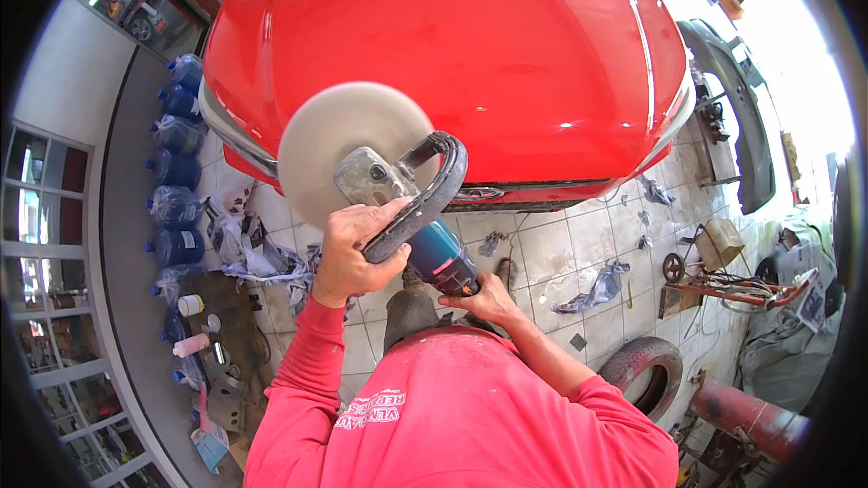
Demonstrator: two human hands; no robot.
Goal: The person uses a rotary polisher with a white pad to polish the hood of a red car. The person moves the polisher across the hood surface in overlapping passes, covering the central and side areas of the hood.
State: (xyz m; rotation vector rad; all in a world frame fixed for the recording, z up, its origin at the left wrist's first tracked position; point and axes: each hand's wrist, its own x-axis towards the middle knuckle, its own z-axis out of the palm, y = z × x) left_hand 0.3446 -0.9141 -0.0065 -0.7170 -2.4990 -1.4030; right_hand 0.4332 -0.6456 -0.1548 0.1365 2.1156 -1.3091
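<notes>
Both my hands hold a teal and black power polisher (436,248) in front of my body. My left hand (354,248) is wrapped round its black loop handle, near the grey metal head. My right hand (493,298) grips the black rear end of the body. A wide whitish round pad (339,140) sits on the polisher's head, blurred as if spinning. Beyond it spreads the glossy red car hood (470,54); the pad overlaps the hood's near left part in view. I cannot tell whether the pad touches the paint.
Several blue water jugs (174,169) line the left wall. Crumpled plastic sheeting (271,258) and scraps lie on the tiled floor (547,248). To the right are a tire (644,370), a red cylinder (746,416), a wheeled jack-like frame (723,285) and a dark bumper (746,117).
</notes>
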